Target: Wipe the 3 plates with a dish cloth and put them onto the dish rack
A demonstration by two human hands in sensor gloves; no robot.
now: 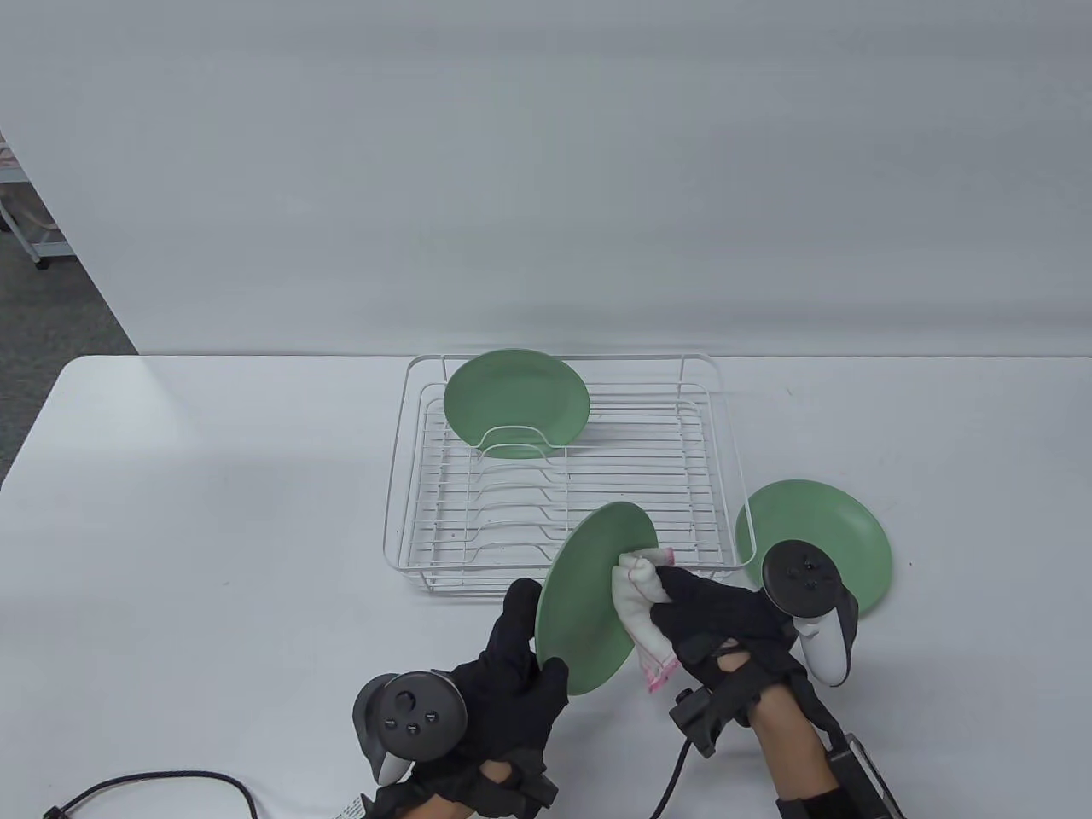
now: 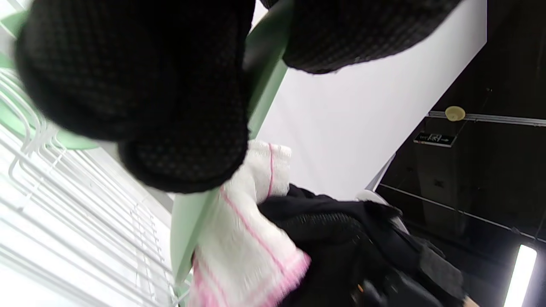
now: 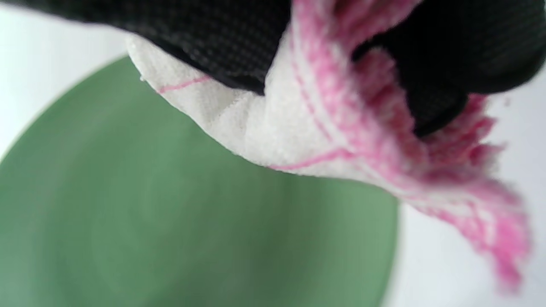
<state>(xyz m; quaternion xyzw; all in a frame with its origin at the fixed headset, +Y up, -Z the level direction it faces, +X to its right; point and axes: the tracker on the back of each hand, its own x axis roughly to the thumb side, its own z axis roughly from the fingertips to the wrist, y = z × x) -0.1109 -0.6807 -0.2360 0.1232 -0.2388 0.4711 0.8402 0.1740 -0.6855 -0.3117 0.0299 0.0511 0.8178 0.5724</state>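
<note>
My left hand grips the lower edge of a green plate and holds it tilted on edge above the table, in front of the white wire dish rack. My right hand clutches a white dish cloth with pink trim and presses it against the plate's face. The cloth lies on that plate in both wrist views. A second green plate stands upright in the rack's back left slots. A third green plate lies flat on the table right of the rack, partly behind my right tracker.
A black cable runs along the table's front left edge. The rack's front rim is just beyond the held plate. A grey wall rises behind the table's far edge.
</note>
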